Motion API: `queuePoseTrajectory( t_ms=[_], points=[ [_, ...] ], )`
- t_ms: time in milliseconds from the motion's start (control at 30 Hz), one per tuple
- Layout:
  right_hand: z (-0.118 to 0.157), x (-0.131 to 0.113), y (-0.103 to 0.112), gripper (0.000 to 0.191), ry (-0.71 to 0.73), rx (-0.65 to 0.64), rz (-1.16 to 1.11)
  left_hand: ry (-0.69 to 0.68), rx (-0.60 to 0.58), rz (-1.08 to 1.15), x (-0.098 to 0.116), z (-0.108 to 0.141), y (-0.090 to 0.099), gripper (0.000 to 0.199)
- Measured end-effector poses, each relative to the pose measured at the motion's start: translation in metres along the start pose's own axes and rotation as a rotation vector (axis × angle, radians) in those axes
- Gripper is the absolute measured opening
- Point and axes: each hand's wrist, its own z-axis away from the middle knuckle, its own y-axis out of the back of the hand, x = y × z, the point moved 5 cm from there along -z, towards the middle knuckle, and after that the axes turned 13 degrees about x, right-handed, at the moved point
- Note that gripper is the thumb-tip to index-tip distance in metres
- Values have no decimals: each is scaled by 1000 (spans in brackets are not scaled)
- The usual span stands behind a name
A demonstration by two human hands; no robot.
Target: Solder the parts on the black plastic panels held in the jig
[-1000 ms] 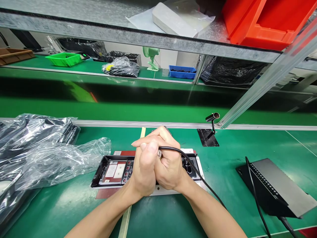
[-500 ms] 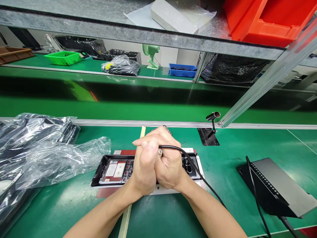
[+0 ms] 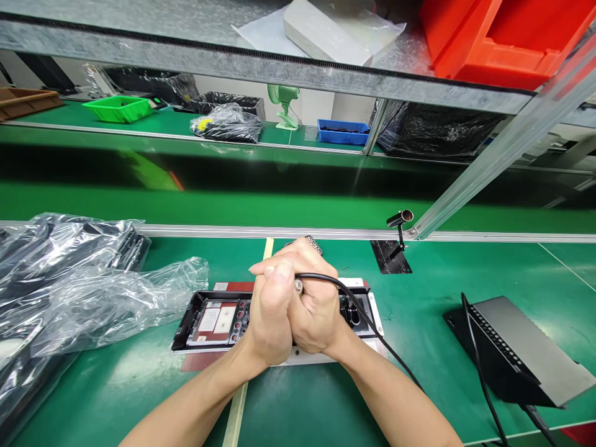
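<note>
My left hand [image 3: 271,313] and my right hand [image 3: 316,304] are closed together, fingers wrapped around a corded hand tool. The fists hide nearly all of its body, so its kind does not show. A small round metal end [image 3: 298,286] peeks out between the thumbs, and a black cable [image 3: 367,315] runs from the top over my right wrist. Directly beneath lies a long black housing [image 3: 179,329] with a light rim, holding a labelled panel [image 3: 216,318] at its left and dark round parts [image 3: 352,311] at its right. My hands cover its middle.
Plastic-wrapped black parts [image 3: 69,279] lie at left. A small black tube on a stand [image 3: 400,218] stands behind. At right sits a grey-black box [image 3: 521,347] with cables. Overhead, a metal shelf [image 3: 186,46] carries a red bin [image 3: 507,37]; a slanted post [image 3: 484,167] descends at right.
Both hands have shifted very slightly left with the tool; their grip looks the same. The housing stays in place.
</note>
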Motion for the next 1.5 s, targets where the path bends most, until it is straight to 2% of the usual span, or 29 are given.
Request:
queuePoseTrajectory(
  t_ms=[233,467,667,800,1033,1233,1500],
  points=[
    [1,1,0,27,20,-6,35,38,20,4,-6,2,6,38],
    [0,-1,-1,29,29,8,-4,10,70,-28,-1,0,3,38],
    [1,2,-1,25,18,7,-34,9,-47,-43,0,2,-6,48],
    [1,2,-1,26,18,3,-22,-7,-63,-61,2,2,-7,50],
    [-1,0,-1,23,30,27,-70,-62,38,-56,2,0,2,43],
    [-1,1,-2,21,23,25,-80,-75,-36,-72,4,0,-1,47],
    [-5,-1,-2,27,11,1,-71,-47,26,-85,1,1,3,48]
  ],
)
